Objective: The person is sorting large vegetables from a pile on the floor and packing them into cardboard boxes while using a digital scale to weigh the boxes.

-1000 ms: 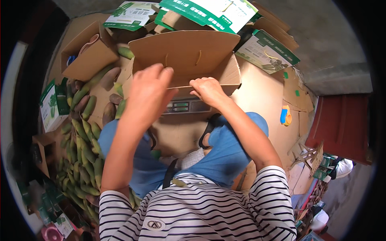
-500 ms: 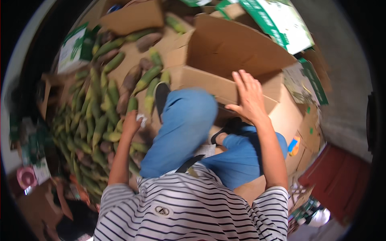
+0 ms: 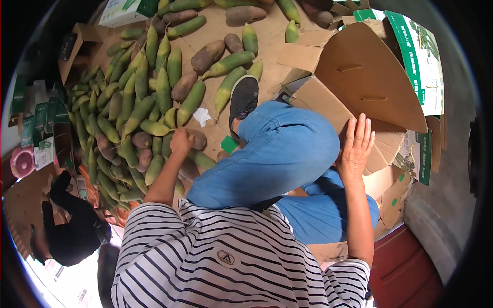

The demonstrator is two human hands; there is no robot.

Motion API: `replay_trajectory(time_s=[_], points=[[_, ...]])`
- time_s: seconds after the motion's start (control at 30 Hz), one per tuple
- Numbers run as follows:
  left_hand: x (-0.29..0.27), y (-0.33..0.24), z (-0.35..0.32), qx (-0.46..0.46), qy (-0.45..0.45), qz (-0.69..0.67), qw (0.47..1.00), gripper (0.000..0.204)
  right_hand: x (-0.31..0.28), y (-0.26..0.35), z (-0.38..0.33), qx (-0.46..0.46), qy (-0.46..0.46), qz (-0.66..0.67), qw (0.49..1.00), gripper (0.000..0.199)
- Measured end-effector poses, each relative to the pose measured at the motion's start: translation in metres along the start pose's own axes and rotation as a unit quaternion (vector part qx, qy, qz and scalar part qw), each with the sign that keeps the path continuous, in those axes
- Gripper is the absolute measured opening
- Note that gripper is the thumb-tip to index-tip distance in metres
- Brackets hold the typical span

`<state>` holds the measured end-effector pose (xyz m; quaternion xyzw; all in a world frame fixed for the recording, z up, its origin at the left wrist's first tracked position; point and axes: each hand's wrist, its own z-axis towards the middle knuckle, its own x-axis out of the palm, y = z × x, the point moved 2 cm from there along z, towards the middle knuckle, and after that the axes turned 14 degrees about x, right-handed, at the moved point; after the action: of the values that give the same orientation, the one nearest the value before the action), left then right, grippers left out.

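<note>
A broad heap of long green radishes (image 3: 134, 115), mixed with dark reddish roots, spreads across the cardboard-covered floor at a seated worker's left, while an open cardboard box (image 3: 354, 84) stands ahead to the right, flaps raised, its bottom hidden from view. Between them juts a knee in blue trousers (image 3: 287, 146), a black shoe (image 3: 244, 100) planted beside the outermost radishes. The right hand (image 3: 355, 149) lies at the box's near side, palm down, fingers straight and close together, gripping nothing that shows. The left hand (image 3: 181, 143) is down at the heap's near edge, fingers bent beside a dark reddish root (image 3: 197, 139); whether they hold anything cannot be told. Choosing a root appears to be the step in hand; the next move would call for a firm grip around one, clear of its neighbors. Nearby lies a white paper scrap (image 3: 201, 116).
</note>
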<state>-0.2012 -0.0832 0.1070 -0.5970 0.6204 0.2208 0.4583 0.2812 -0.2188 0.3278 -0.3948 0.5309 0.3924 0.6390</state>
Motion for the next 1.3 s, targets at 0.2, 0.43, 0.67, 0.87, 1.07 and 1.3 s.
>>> replay_trajectory(time_s=[0.2, 0.43, 0.67, 0.87, 1.07, 1.3], points=[[0.012, -0.02, -0.008, 0.187, 0.015, 0.163, 0.969, 0.064, -0.023, -0.006, 0.018, -0.036, 0.029, 0.113, 0.992, 0.088], [0.058, -0.003, 0.018, 0.249, 0.076, 0.326, 0.909, 0.07, -0.042, -0.018, 0.038, -0.059, 0.056, 0.141, 0.987, 0.083], [-0.044, -0.062, 0.022, 0.108, 0.01, -0.065, 0.992, 0.072, -0.047, -0.015, 0.036, -0.027, 0.104, 0.183, 0.977, 0.082], [-0.225, -0.24, -0.011, 0.309, -0.319, -0.418, 0.792, 0.079, -0.042, -0.013, 0.039, -0.051, 0.097, 0.221, 0.969, 0.078], [-0.239, -0.439, 0.029, 0.569, -0.387, -0.21, 0.694, 0.089, -0.041, -0.016, 0.034, -0.049, 0.095, 0.181, 0.978, 0.077], [-0.202, -0.47, 0.035, 0.531, -0.226, -0.095, 0.811, 0.064, -0.032, -0.013, 0.035, -0.062, 0.093, 0.195, 0.974, 0.075]])
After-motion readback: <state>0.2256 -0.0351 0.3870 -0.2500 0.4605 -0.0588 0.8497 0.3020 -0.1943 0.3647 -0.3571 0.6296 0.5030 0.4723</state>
